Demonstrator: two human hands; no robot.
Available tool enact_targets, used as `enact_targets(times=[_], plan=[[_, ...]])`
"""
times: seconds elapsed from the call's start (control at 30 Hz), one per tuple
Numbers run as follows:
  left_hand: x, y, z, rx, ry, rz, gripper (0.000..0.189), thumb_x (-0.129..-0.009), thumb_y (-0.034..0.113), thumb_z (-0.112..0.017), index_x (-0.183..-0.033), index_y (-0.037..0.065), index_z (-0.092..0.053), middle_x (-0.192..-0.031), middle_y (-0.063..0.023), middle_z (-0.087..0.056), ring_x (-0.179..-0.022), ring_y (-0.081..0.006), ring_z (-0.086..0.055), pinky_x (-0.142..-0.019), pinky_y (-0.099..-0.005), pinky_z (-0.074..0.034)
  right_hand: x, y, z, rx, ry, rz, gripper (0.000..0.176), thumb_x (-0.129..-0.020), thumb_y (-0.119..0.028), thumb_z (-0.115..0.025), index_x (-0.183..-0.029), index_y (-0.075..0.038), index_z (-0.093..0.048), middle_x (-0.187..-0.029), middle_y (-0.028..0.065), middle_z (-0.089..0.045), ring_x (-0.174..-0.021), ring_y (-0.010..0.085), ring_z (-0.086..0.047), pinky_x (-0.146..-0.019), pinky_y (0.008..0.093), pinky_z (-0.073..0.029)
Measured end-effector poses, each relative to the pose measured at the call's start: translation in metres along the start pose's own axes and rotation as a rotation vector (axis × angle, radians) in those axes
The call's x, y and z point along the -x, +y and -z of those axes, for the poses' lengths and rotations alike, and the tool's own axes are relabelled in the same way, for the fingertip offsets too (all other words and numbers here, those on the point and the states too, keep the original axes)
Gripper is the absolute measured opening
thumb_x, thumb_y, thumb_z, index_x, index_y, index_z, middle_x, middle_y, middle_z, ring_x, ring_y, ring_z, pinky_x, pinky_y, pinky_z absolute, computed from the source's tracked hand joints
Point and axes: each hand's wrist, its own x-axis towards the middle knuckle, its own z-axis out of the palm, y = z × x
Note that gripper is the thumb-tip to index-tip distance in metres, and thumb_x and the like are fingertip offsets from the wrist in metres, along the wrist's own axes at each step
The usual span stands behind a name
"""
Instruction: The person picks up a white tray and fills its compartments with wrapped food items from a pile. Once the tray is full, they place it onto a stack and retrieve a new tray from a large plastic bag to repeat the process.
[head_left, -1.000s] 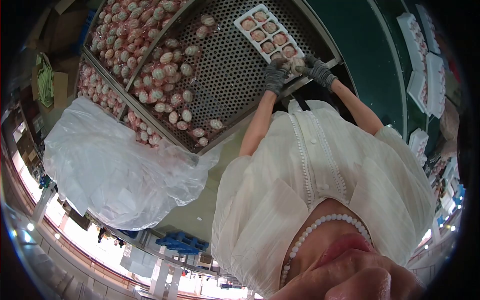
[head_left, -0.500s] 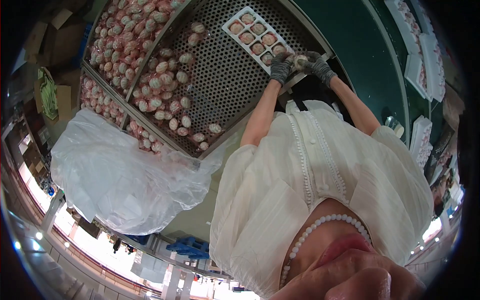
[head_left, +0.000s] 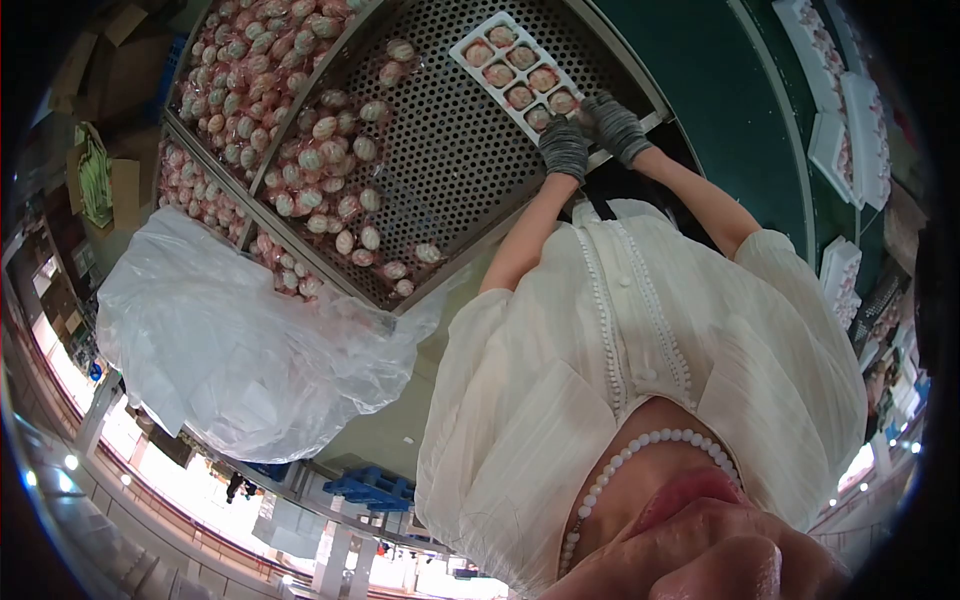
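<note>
A white compartment tray (head_left: 486,72) lies slanted on a perforated metal work surface (head_left: 425,130). Its visible cells each hold a round, cream-and-pink ribbed ball (head_left: 522,57). Both my hands wear grey knitted gloves at the tray's near end. My left hand (head_left: 563,150) has its fingers bent over the near edge. My right hand (head_left: 615,130) is closed at the near right corner, just beside the left. The fingertips of both are partly hidden, and the hands cover that end of the tray.
Loose film-wrapped balls (head_left: 325,155) lie on the surface's left side; many more fill a divided bin (head_left: 250,75) beyond a metal rail. Clear plastic sheeting (head_left: 250,340) drapes the near left. On the right runs a green belt (head_left: 730,120), with filled white trays (head_left: 838,150) beyond it.
The ball that was between my hands no longer shows. My right hand has moved left to the tray's corner, and the left has shifted slightly nearer. The tray has moved a little rightward.
</note>
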Motion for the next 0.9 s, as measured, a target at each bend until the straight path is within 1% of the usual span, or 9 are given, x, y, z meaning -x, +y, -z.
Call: enact_targets(times=[0.1, 0.23, 0.27, 0.4, 0.6, 0.67, 0.77, 0.8, 0.9], plan=[[0.004, -0.004, 0.003, -0.101, -0.064, -0.047, 0.026, -0.065, 0.011, -0.046, -0.088, 0.004, -0.055, -0.087, -0.0153, -0.051, -0.081, -0.0274, -0.051, -0.068, -0.0368, -0.042, -0.001, -0.011, -0.009, 0.083, -0.055, -0.038, 0.029, -0.068, -0.025, -0.056, -0.089, -0.007, -0.049, -0.085, 0.0172, -0.048, -0.074, 0.0322, -0.051, -0.065, 0.0394, -0.042], [0.008, -0.004, 0.005, -0.117, -0.104, -0.067, 0.026, -0.064, 0.011, -0.047, -0.087, 0.002, -0.055, -0.087, -0.0169, -0.052, -0.081, -0.0281, -0.052, -0.066, -0.0367, -0.042, 0.008, 0.003, -0.001, -0.088, -0.069, -0.068, 0.027, -0.070, -0.026, -0.054, -0.088, -0.006, -0.049, -0.078, 0.0177, -0.051, -0.072, 0.0323, -0.052, -0.063, 0.0395, -0.042], [0.009, -0.003, 0.004, -0.125, -0.115, -0.064, 0.025, -0.064, 0.012, -0.047, -0.084, 0.001, -0.056, -0.086, -0.0171, -0.052, -0.080, -0.0284, -0.052, -0.066, -0.0371, -0.042, 0.007, 0.005, -0.003, -0.042, -0.058, -0.013, 0.028, -0.070, -0.027, -0.054, -0.088, -0.006, -0.050, -0.075, 0.0177, -0.053, -0.072, 0.0320, -0.052, -0.063, 0.0394, -0.042], [0.013, -0.004, 0.003, -0.092, -0.168, -0.027, 0.023, -0.064, 0.011, -0.047, -0.081, -0.001, -0.056, -0.085, -0.0175, -0.052, -0.081, -0.0286, -0.051, -0.069, -0.0374, -0.041, 0.005, -0.001, -0.012, 0.055, -0.045, -0.053, 0.026, -0.070, -0.026, -0.055, -0.087, -0.006, -0.050, -0.075, 0.0182, -0.053, -0.073, 0.0319, -0.052, -0.062, 0.0393, -0.042], [0.030, 0.001, -0.002, 0.120, 0.097, -0.012, 0.030, -0.064, 0.011, -0.047, -0.091, -0.001, -0.051, -0.087, -0.0194, -0.050, -0.083, -0.0305, -0.049, -0.075, -0.0384, -0.038, 0.000, -0.002, -0.002, 0.035, -0.183, -0.086, 0.022, -0.071, -0.023, -0.052, -0.084, -0.005, -0.050, -0.075, 0.0182, -0.054, -0.073, 0.0315, -0.053, -0.064, 0.0387, -0.042], [0.033, -0.001, 0.001, 0.091, -0.040, -0.069, 0.032, -0.066, 0.011, -0.047, -0.095, 0.000, -0.048, -0.089, -0.0203, -0.049, -0.083, -0.0317, -0.048, -0.074, -0.0389, -0.039, -0.003, -0.007, -0.011, 0.249, -0.265, -0.099, 0.022, -0.072, -0.024, -0.050, -0.085, -0.006, -0.051, -0.076, 0.0170, -0.055, -0.073, 0.0306, -0.054, -0.064, 0.0385, -0.042], [0.023, -0.001, 0.005, 0.045, -0.125, -0.060, 0.031, -0.066, 0.012, -0.048, -0.095, 0.000, -0.049, -0.088, -0.0191, -0.050, -0.084, -0.0311, -0.049, -0.073, -0.0384, -0.040, 0.002, -0.007, -0.010, 0.179, -0.162, -0.083, 0.022, -0.074, -0.026, -0.047, -0.084, -0.007, -0.052, -0.076, 0.0158, -0.056, -0.073, 0.0296, -0.054, -0.065, 0.0386, -0.042], [0.022, -0.001, 0.006, 0.046, -0.121, -0.057, 0.031, -0.066, 0.012, -0.048, -0.095, 0.000, -0.049, -0.088, -0.0191, -0.050, -0.084, -0.0311, -0.049, -0.073, -0.0384, -0.040, 0.001, -0.004, -0.006, 0.138, -0.233, -0.088, 0.024, -0.075, -0.029, -0.045, -0.085, -0.009, -0.053, -0.076, 0.0147, -0.056, -0.074, 0.0290, -0.054, -0.066, 0.0385, -0.041], [0.014, -0.011, 0.008, 0.180, -0.301, 0.011, 0.032, -0.066, 0.014, -0.049, -0.096, 0.005, -0.050, -0.089, -0.0164, -0.052, -0.085, -0.0274, -0.052, -0.075, -0.0359, -0.040, 0.004, 0.008, -0.020, 0.036, -0.182, -0.139, 0.025, -0.076, -0.031, -0.045, -0.088, -0.010, -0.054, -0.077, 0.0148, -0.056, -0.074, 0.0298, -0.054, -0.067, 0.0386, -0.041]])
